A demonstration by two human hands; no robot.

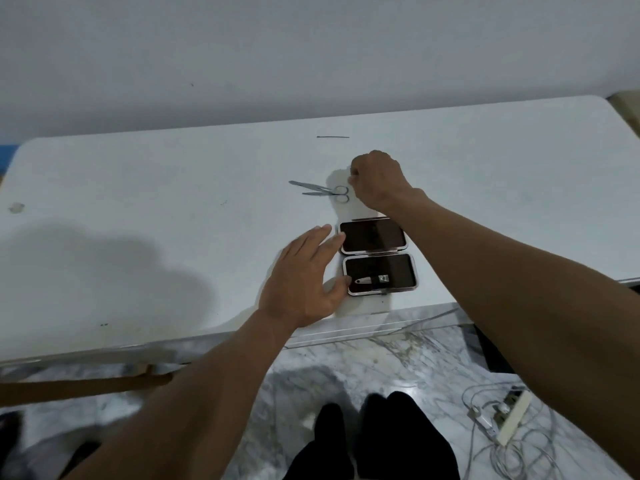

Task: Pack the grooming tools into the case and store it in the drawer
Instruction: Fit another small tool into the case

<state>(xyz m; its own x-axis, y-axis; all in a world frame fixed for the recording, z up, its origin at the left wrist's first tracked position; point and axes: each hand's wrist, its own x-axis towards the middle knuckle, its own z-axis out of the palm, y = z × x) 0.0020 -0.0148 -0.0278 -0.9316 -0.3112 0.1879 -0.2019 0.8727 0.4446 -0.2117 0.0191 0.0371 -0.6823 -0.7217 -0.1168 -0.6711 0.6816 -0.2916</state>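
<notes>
Rounded hinged case (398,273) — dark lining, slim steel scissors (320,189), smooth white table (138,188)

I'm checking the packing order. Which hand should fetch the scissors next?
Right. The right hand is beside the handle loops of the scissors, while the left hand lies flat against the open case.

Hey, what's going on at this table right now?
A person is packing grooming tools into an open case on a white table. The left hand lies flat against the case's left edge. The right hand is curled beside the scissors; whether it grips anything is hidden. A nail clipper sits in the near half, and a thin tool lies farther back.
</notes>
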